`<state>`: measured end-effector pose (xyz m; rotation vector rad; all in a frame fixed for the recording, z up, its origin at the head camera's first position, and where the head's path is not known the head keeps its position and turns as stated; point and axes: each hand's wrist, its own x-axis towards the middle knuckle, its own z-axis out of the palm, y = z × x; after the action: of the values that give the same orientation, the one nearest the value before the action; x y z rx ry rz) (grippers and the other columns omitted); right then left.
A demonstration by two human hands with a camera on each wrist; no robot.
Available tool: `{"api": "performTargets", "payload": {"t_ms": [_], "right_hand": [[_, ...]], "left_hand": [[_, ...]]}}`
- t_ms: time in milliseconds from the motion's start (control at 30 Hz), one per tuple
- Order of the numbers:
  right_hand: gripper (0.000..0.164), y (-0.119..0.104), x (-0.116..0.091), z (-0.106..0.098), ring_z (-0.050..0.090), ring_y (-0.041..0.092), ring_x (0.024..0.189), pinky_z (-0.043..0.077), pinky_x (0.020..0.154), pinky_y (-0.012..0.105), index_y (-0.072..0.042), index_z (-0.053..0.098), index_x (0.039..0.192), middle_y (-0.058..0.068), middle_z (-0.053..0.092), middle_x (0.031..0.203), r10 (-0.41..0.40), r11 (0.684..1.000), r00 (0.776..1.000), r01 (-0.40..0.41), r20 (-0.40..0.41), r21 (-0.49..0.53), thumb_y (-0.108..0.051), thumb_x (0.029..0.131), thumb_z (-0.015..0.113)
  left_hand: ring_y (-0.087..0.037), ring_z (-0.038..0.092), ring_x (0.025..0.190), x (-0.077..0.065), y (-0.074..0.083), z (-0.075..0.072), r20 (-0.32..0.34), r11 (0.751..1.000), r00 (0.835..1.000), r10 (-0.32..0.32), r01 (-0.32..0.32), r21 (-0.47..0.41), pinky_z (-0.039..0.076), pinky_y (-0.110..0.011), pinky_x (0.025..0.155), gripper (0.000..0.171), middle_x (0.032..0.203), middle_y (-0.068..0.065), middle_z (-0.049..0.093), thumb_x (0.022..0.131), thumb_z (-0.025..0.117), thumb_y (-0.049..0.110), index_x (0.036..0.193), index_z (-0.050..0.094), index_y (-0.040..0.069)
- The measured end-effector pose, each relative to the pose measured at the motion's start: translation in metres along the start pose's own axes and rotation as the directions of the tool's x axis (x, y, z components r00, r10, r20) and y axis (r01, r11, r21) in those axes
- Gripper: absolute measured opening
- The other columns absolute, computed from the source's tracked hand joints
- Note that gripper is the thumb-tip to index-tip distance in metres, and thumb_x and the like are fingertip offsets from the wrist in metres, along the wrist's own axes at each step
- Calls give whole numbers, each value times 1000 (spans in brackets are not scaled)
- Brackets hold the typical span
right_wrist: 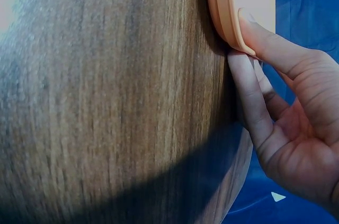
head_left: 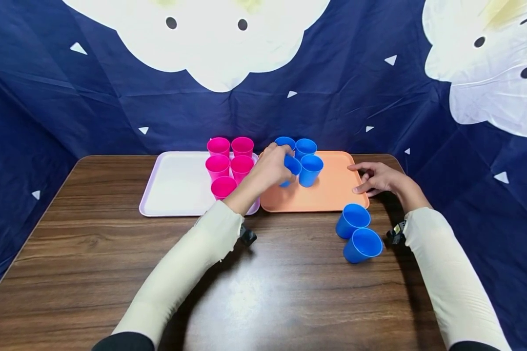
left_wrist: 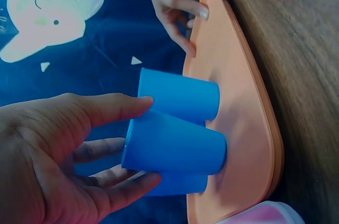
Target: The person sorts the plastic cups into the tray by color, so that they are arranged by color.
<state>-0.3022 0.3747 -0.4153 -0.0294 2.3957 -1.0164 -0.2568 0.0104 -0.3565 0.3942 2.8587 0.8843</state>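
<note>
My left hand (head_left: 270,165) grips a blue cup (left_wrist: 177,144) near its rim, thumb on one side and fingers on the other. That cup stands upright on the left part of the orange tray (head_left: 334,183), close among three other blue cups (head_left: 311,170). At the tray's right end, my right hand (head_left: 379,178) pinches the rim. The right wrist view shows its thumb (right_wrist: 265,38) on top of the edge and its fingers against the outer side and underneath.
Left of the orange tray, a white tray (head_left: 171,187) with a purple rim carries several pink cups (head_left: 217,165) on its right side. Two blue cups (head_left: 362,245) stand on the wooden table (head_left: 290,273) in front of the orange tray's right end. A dark blue cloth (head_left: 180,112) hangs behind.
</note>
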Motion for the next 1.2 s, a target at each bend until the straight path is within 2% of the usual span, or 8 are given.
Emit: {"api": "performTargets", "payload": {"t_ms": [300, 800, 933, 1033, 1100, 1200], "right_hand": [[94, 1, 1, 1, 62, 14, 81, 69, 71, 29, -8, 41, 174, 1, 55, 90, -25, 999, 1000, 25, 4, -21, -6, 95, 91], [93, 2, 2, 0, 61, 15, 82, 69, 71, 29, -8, 41, 174, 1, 52, 92, -19, 999, 1000, 19, 6, -30, -7, 96, 91], [93, 1, 2, 0, 61, 15, 82, 69, 71, 29, -8, 41, 174, 1, 54, 91, -17, 1000, 1000, 18, 8, -25, -7, 96, 91], [92, 2, 3, 0, 61, 15, 82, 69, 71, 29, -8, 41, 174, 1, 54, 91, -14, 1000, 1000, 14, 5, -26, -7, 96, 90], [92, 2, 4, -1, 61, 15, 82, 69, 71, 29, -8, 41, 174, 1, 54, 91, -10, 1000, 1000, 10, 1, -28, -7, 96, 90], [93, 3, 5, 0, 60, 15, 83, 69, 71, 29, -9, 41, 174, 2, 53, 92, -4, 1000, 1000, 4, -3, -30, -7, 96, 90]], "left_hand": [[-37, 58, 144, 12, -3, 3, -5, 999, 999, -39, 39, -34, 59, -52, 115, 66, 149, -19, 61, 86, 97, 21, 146, 71, 11], [-35, 56, 143, 12, -2, -1, 19, 991, 992, -123, 124, -54, 60, -49, 115, 77, 147, -17, 59, 89, 97, 24, 157, 63, 12], [-35, 57, 142, 10, -3, -3, 11, 992, 993, -115, 116, -49, 62, -51, 112, 79, 147, -18, 58, 89, 97, 24, 158, 61, 11], [-33, 58, 142, 11, -3, -3, 5, 995, 995, -97, 97, -2, 62, -52, 112, 80, 150, -16, 59, 89, 96, 29, 159, 60, 12], [-32, 57, 144, 19, -10, 2, 4, 996, 996, -89, 89, 19, 61, -52, 112, 82, 154, -14, 59, 88, 96, 33, 160, 60, 15], [-30, 59, 143, 16, -8, 0, -9, 997, 998, -70, 70, 43, 60, -52, 112, 81, 153, -13, 60, 88, 95, 34, 160, 61, 16]]}}
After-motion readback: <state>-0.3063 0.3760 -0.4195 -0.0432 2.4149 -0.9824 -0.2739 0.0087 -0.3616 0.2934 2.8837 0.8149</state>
